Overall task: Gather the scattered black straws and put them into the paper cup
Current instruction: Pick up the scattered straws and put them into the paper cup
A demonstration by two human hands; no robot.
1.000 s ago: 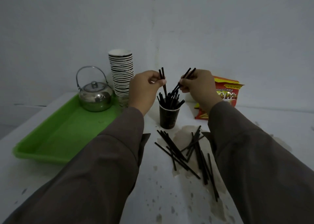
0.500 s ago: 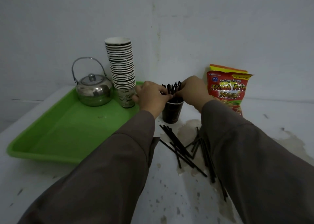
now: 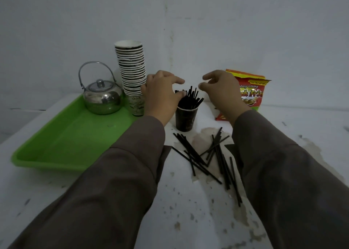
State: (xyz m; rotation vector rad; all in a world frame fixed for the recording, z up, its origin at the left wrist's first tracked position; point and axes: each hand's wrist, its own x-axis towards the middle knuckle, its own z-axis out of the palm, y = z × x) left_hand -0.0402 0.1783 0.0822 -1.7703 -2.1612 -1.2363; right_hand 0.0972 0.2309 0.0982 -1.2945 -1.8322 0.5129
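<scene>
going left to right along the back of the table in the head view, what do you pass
metal kettle → stack of paper cups → left hand → paper cup with black straws → right hand → french fries snack bag

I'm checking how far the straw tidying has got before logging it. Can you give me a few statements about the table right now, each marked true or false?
1. Both hands are open and hold no straw. True: the left hand and right hand hover with fingers spread beside the paper cup.
2. All straws are in the cup. False: some stand in it, but many loose straws lie on the table in front.
3. The kettle sits on the green tray. True.
4. The snack bag lies on the tray. False: it stands off the tray, behind the right hand.
5. The cup of straws stands on the tray. False: it stands on the table beside it.
</scene>
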